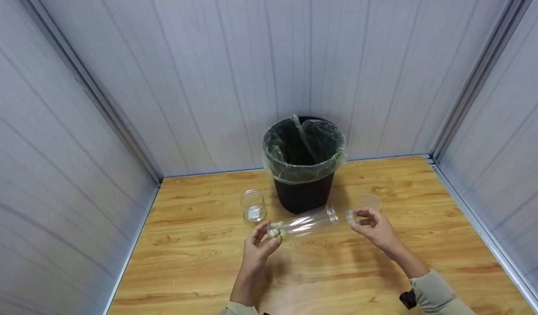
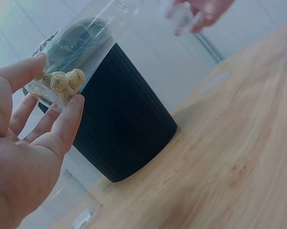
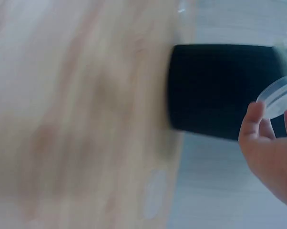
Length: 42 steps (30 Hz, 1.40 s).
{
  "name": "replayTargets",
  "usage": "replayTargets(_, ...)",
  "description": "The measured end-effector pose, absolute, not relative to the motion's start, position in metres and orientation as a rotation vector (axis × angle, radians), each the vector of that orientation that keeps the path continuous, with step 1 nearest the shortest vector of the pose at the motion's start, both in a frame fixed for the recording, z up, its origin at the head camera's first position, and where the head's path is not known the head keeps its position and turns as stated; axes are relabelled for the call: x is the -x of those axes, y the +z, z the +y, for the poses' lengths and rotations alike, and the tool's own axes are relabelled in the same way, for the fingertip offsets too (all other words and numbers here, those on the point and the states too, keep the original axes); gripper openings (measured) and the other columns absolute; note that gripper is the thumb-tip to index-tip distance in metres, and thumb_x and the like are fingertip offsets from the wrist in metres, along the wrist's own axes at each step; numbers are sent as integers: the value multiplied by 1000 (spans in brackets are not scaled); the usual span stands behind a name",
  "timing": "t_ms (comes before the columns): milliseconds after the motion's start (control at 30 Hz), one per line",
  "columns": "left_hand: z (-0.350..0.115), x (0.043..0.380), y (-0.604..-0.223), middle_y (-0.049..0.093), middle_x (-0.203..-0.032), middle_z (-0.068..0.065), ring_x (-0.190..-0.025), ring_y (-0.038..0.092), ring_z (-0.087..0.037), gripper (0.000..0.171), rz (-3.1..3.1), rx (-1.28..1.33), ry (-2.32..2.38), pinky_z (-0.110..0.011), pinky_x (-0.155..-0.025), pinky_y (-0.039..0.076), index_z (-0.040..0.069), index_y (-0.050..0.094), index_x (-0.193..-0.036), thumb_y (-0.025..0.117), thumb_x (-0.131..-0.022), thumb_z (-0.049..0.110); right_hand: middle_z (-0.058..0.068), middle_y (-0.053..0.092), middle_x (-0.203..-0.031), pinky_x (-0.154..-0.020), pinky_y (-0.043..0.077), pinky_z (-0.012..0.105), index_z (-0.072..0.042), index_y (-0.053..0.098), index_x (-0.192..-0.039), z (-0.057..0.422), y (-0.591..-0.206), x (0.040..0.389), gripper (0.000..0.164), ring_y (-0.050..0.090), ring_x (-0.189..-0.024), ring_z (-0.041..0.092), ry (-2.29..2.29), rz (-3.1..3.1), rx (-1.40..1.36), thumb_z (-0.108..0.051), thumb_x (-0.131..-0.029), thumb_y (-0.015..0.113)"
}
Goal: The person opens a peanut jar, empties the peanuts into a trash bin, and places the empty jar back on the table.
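A tall clear jar is tilted nearly on its side over the table, its open mouth pointing right. My left hand grips it at the base, thumb on one side and fingers on the other. Several beige, wrinkled round lumps have gathered at the bottom of the jar. Just off the mouth, my right hand pinches a clear round lid by its edge. A small gap shows between lid and jar in the head view.
A black bin with a clear liner stands behind the jar, near the back wall. To its left is a short clear jar with a white label. A flat translucent disc lies on the wooden table at right.
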<state>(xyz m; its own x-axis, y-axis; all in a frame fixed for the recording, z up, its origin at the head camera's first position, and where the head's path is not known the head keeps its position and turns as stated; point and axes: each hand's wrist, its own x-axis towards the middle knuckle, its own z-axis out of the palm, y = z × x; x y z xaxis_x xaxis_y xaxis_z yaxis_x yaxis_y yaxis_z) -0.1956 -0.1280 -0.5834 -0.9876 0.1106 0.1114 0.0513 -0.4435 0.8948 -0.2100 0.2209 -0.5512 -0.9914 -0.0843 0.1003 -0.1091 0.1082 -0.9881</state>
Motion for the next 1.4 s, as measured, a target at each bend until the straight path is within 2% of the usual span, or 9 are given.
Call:
replayTargets(133, -129, 192, -586, 50, -122, -18, -107, 59, -28, 58, 1625, -195, 2637, -42, -94, 50, -12, 38, -137, 65, -86, -7, 18, 58, -119, -73, 52, 26, 1, 62, -118, 235, -573, 214, 39, 58, -94, 29, 1761, -2429, -142, -9, -83, 77)
replayTargets(300, -131, 187, -589, 50, -123, -20, -108, 58, -31, 56, 1648, -181, 2642, -43, -92, 51, -11, 42, -135, 67, -85, -7, 16, 60, -118, -69, 51, 27, -6, 64, -120, 260, -590, 219, 40, 58, -93, 29, 1448, -2549, -124, -19, -85, 77)
replayTargets(433, -132, 184, -593, 50, -123, -20, -108, 58, -32, 56, 1648, -172, 2657, -44, -92, 51, -9, 44, -134, 68, -84, -7, 20, 61, -117, -64, 52, 30, -5, 63, -122, 282, -599, 225, 42, 57, -93, 31, 1346, -2599, -113, -19, -85, 76)
replayTargets(633, -129, 179, -600, 50, -123, -20, -107, 59, -31, 61, 1579, -104, 2682, -45, -93, 50, -11, 40, -136, 69, -83, -7, 25, 60, -119, -71, 52, 44, 0, 62, -122, 308, -606, 233, 42, 58, -97, 39, 1225, -2654, -83, -14, -85, 77)
replayTargets(833, -128, 178, -601, 50, -123, -20, -108, 59, -32, 62, 1576, -68, 2686, -46, -93, 50, -12, 39, -136, 69, -82, -6, 28, 62, -111, -61, 49, 39, 4, 61, -122, 326, -614, 236, 42, 59, -83, 33, 1167, -2682, -31, -13, -86, 74)
replayTargets(900, -129, 177, -601, 50, -123, -20, -108, 59, -32, 61, 1579, -70, 2686, -46, -93, 50, -11, 40, -136, 69, -82, -6, 30, 61, -111, -64, 51, 45, 6, 60, -121, 330, -617, 235, 41, 59, -83, 37, 1156, -2679, -28, -12, -87, 73)
replayTargets(1067, -130, 175, -604, 50, -124, -20, -108, 59, -31, 63, 1597, -83, 2682, -45, -92, 51, -14, 37, -137, 69, -83, -5, 35, 55, -121, -83, 46, 63, 9, 58, -122, 337, -625, 236, 39, 53, -106, 51, 1171, -2697, -23, -12, -90, 69)
replayTargets(1233, -132, 172, -608, 49, -125, -19, -110, 58, -29, 60, 1597, -97, 2682, -45, -93, 50, -14, 36, -136, 66, -85, -5, 36, 49, -128, -91, 40, 67, 9, 54, -126, 340, -624, 238, 43, 44, -118, 54, 1192, -2779, 2, -15, -92, 66)
replayTargets(1400, -134, 170, -610, 46, -126, -19, -112, 56, -29, 61, 1551, -109, 2690, -46, -96, 48, -13, 33, -138, 64, -86, -7, 36, 47, -130, -92, 38, 67, 8, 54, -128, 341, -623, 240, 45, 42, -119, 54, 1206, -2815, 13, -18, -93, 66)
